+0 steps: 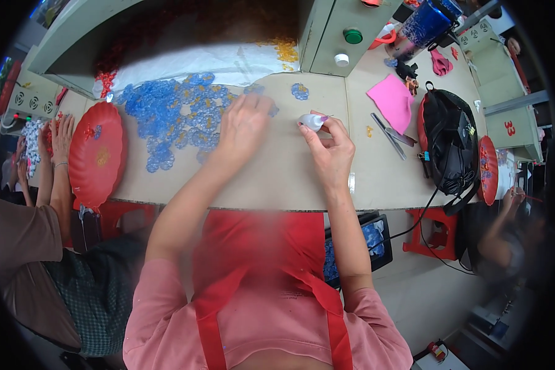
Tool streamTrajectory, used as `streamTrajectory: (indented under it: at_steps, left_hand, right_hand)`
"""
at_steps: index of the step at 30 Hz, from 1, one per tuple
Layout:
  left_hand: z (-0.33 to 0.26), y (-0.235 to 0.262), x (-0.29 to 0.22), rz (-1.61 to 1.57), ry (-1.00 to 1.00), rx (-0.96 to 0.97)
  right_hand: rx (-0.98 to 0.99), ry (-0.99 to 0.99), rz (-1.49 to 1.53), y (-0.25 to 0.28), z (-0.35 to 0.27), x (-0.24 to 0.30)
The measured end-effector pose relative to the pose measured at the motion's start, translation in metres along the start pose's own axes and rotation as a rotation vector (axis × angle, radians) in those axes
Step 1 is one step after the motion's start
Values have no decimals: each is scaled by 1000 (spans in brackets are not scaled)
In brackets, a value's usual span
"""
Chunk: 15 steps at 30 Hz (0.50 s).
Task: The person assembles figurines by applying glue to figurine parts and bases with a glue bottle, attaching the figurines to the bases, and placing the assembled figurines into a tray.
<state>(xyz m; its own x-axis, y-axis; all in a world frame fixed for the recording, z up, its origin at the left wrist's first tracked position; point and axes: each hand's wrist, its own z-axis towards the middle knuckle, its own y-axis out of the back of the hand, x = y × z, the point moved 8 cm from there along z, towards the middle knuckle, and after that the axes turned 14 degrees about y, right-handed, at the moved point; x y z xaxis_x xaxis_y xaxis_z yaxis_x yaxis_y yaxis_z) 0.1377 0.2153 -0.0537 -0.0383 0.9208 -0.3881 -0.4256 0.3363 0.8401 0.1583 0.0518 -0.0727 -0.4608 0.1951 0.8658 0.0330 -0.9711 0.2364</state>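
**Head view: our two hands at a table of blue plastic flowers**

We look down on a broad tan table [277, 179] that fills the middle of the scene. Across its upper left lies a wide pile of blue flowers [169, 114], see-through plastic pieces spread loosely on the surface. To the left of the pile sits a round red tray [97, 154], and beside it a neighbour's hands [57, 139] rest at the table edge. On the right side lies a black bag [450, 145], with a pink cloth [391, 98] just left of it and a pair of grey tweezers [388, 135] below the cloth.

Our left hand [243, 126] reaches forward to the right edge of the blue pile, fingers spread and pressed down among the pieces; it is blurred, so we cannot tell whether it pinches one. Our right hand [330, 151] is raised near the middle of the table, thumb and fingers closed around a small white bottle [311, 121] with a narrow tip pointing right. One lone blue flower [300, 91] lies apart, above the bottle.
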Motion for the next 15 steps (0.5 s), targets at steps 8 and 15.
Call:
streamTrajectory:
  at_steps: [8, 15]
  left_hand:
    - [-17, 3, 7, -834, 432, 323]
    - [-5, 7, 4, -266, 94, 112]
  right_hand:
    - [-91, -59, 149, 7, -5, -5]
    - [-15, -51, 150, -3, -6, -4]
